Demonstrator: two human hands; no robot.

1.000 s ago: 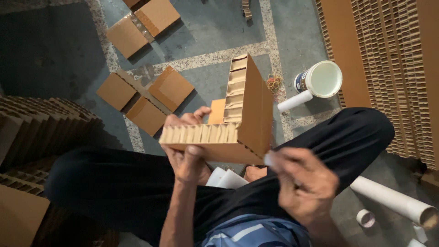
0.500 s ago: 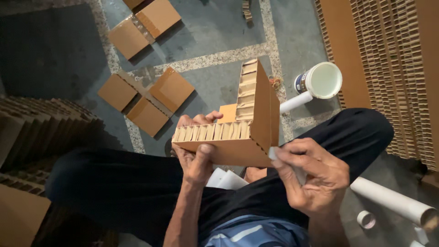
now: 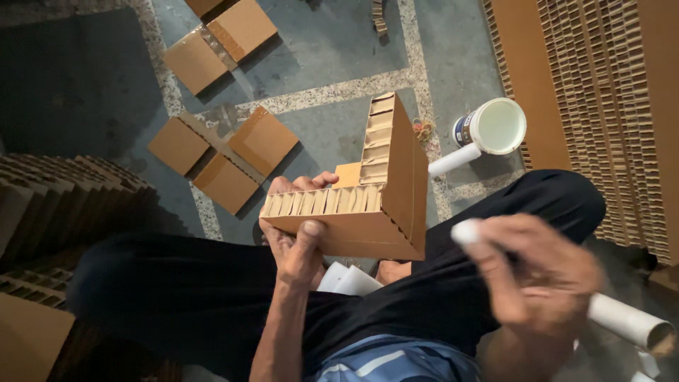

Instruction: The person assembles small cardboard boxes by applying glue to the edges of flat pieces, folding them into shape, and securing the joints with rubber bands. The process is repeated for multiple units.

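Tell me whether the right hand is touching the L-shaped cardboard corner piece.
Apart. The head view shows the right hand blurred, with dark trouser showing between it and the cardboard corner piece, held by the left hand.

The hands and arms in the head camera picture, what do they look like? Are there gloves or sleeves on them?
No gloves and no sleeves show. The left hand is bare, with short plain nails on its fingers, and the forearm below it is bare too. The right hand is also bare, but it is blurred, so small details cannot be told. No rings, watch or bracelets can be seen on either one.

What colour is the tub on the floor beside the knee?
White inside and on its rim, the tub shows best in the head view.
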